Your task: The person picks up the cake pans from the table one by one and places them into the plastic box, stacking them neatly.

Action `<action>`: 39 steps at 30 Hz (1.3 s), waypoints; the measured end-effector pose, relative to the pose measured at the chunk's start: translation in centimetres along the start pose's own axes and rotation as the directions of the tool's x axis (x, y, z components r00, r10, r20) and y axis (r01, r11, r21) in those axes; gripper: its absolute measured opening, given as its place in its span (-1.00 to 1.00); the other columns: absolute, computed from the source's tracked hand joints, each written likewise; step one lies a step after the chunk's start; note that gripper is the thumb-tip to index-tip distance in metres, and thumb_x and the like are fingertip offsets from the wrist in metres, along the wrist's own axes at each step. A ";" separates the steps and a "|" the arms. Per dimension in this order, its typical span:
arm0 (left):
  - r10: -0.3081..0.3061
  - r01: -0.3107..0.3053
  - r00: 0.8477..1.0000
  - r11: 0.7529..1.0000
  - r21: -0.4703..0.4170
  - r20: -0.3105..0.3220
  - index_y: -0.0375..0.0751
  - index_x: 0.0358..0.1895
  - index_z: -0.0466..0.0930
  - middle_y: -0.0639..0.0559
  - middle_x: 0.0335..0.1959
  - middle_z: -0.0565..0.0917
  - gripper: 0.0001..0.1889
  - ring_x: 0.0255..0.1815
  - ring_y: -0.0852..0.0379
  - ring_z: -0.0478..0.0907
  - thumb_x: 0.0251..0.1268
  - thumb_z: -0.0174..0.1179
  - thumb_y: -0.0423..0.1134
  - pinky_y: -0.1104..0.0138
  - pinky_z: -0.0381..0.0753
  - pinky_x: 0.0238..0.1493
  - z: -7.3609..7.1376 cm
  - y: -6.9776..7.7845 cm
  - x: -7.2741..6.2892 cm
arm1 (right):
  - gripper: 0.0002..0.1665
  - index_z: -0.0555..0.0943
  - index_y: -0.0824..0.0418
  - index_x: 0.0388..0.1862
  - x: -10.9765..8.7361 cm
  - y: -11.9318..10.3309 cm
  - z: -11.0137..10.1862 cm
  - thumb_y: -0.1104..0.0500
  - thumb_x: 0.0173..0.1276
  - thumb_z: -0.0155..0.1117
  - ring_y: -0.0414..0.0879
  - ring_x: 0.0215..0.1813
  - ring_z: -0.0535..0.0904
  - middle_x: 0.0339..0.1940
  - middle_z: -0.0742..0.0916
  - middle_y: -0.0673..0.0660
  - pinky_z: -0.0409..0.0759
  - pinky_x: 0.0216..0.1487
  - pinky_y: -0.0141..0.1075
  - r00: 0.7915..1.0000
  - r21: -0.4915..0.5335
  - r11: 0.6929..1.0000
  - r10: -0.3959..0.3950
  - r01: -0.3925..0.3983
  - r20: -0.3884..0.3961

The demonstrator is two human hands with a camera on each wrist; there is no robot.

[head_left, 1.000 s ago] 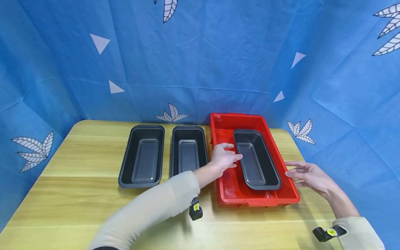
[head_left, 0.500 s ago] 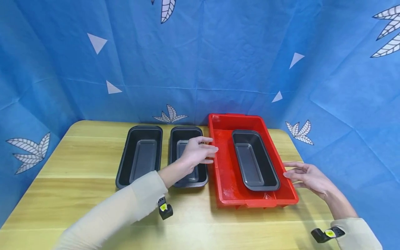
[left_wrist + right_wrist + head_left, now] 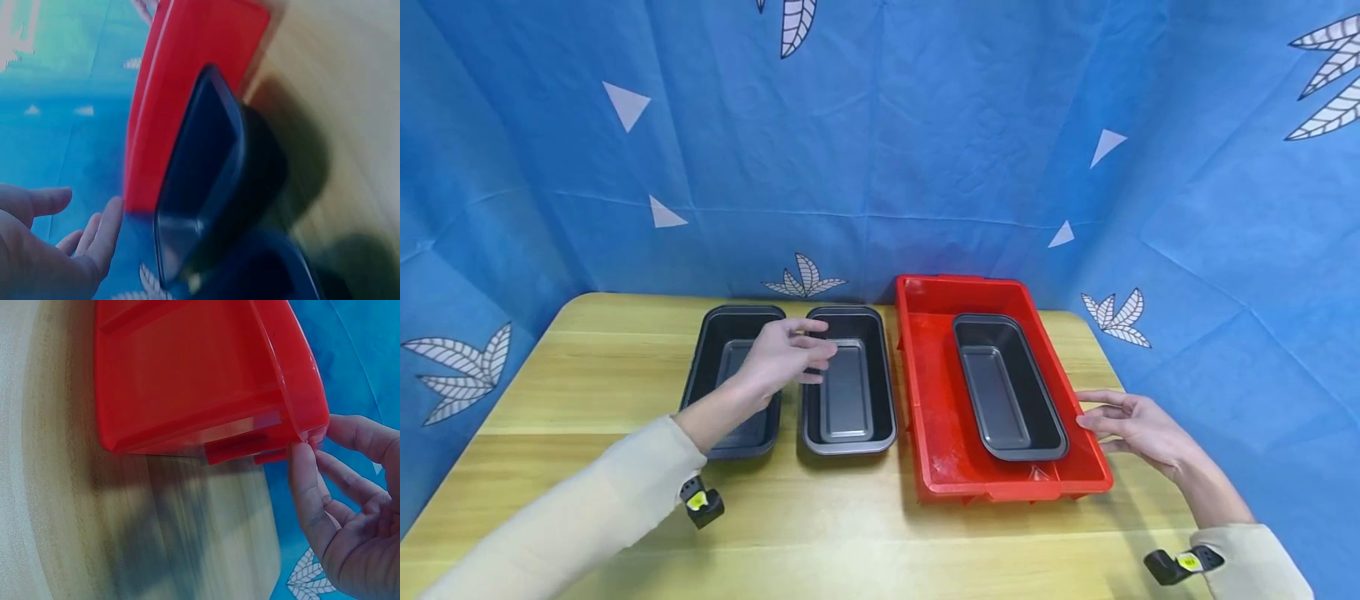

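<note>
My left hand (image 3: 781, 358) hovers above the gap between two dark loaf pans, fingers loosely extended and holding nothing. Beneath my forearm lies the left loaf pan (image 3: 748, 429), partly covered by it. The middle loaf pan (image 3: 847, 392) sits just beyond my fingertips. A third loaf pan (image 3: 1003, 392) rests inside the red tray (image 3: 936, 450), towards its right side. At the tray's right edge, my right hand (image 3: 1142, 429) pinches the rim between thumb and fingers. The right wrist view shows the thumb (image 3: 304, 478) against the rim.
All of this stands on a light wooden table (image 3: 850, 542). A blue cloth (image 3: 865, 150) with leaf and triangle prints hangs behind and to both sides. Dark cameras are strapped to both wrists.
My left hand has moved left, from beside the pan in the red tray, across the middle pan, to above the gap by the left pan. My right hand stays at the tray's rim.
</note>
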State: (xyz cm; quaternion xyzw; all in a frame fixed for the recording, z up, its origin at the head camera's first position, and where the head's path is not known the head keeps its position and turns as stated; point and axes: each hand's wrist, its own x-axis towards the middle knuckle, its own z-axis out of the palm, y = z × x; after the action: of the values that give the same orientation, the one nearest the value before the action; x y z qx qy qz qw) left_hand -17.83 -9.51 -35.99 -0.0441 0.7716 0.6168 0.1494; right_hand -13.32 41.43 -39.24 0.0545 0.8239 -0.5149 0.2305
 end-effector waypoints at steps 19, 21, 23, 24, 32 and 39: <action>-0.062 0.069 0.996 0.993 0.100 -0.071 -0.25 0.63 0.23 -0.36 0.51 0.48 -0.27 -0.19 0.41 0.74 0.58 0.20 0.02 0.32 0.84 0.04 -11.5 -4.1 -1.2 | -0.15 0.16 0.48 0.63 -0.2 0.1 -0.1 0.14 0.57 0.28 -0.11 -0.08 0.82 -0.02 0.85 -0.10 0.86 0.01 -0.22 1.000 0.010 1.000 -0.011 0.011 0.011; -0.065 0.073 0.994 0.992 0.100 -0.084 -0.27 0.63 0.22 -0.32 0.46 0.54 -0.25 -0.21 0.43 0.74 0.57 0.21 0.02 0.33 0.84 0.03 -12.4 -4.7 -1.1 | -0.14 0.16 0.47 0.64 -0.1 0.1 -0.1 0.13 0.57 0.29 -0.11 -0.07 0.82 -0.02 0.85 -0.10 0.86 0.01 -0.23 1.000 0.004 1.000 -0.010 0.010 0.010; -0.058 0.068 0.994 0.993 0.096 -0.096 -0.31 0.63 0.21 -0.28 0.43 0.57 -0.24 -0.21 0.42 0.75 0.56 0.22 0.01 0.34 0.84 0.01 -13.3 -5.3 -1.1 | -0.14 0.17 0.46 0.64 -0.1 0.1 -0.1 0.12 0.57 0.29 -0.11 -0.06 0.82 -0.01 0.84 -0.10 0.85 0.02 -0.22 1.000 0.000 1.000 -0.008 0.008 0.008; -0.056 0.066 0.993 0.992 0.105 -0.103 -0.32 0.63 0.21 -0.25 0.43 0.57 -0.24 -0.20 0.41 0.75 0.56 0.22 0.01 0.35 0.84 0.01 -13.7 -5.6 -1.1 | -0.14 0.17 0.45 0.64 -0.1 0.1 -0.1 0.11 0.57 0.29 -0.11 -0.06 0.82 0.00 0.84 -0.09 0.85 0.02 -0.23 1.000 -0.002 1.000 -0.007 0.007 0.006; -0.080 0.101 0.986 0.985 0.143 -0.148 -0.37 0.63 0.18 -0.39 0.46 0.52 -0.23 -0.20 0.41 0.76 0.59 0.19 0.00 0.28 0.84 0.06 -16.2 -7.7 -1.1 | -0.16 0.19 0.46 0.63 -0.2 0.3 0.0 0.12 0.57 0.30 -0.10 -0.07 0.82 -0.02 0.86 -0.09 0.85 0.03 -0.21 1.000 0.001 1.000 0.004 -0.004 0.004; -0.099 0.122 0.985 0.979 0.163 -0.145 -0.43 0.62 0.17 -0.37 0.41 0.57 -0.23 -0.18 0.36 0.77 0.60 0.18 0.01 0.29 0.85 0.03 -17.2 -9.4 -0.9 | -0.14 0.17 0.47 0.63 -0.2 0.0 0.1 0.12 0.57 0.29 -0.12 -0.07 0.82 -0.02 0.85 -0.10 0.85 0.04 -0.21 1.000 0.008 1.000 -0.006 0.006 0.005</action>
State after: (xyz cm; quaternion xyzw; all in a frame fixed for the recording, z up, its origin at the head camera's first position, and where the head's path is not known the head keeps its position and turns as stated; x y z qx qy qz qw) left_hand -17.67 -28.40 -41.19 -0.1159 0.8263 0.5346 0.1339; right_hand -13.15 41.41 -39.22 0.0515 0.8212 -0.5192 0.2309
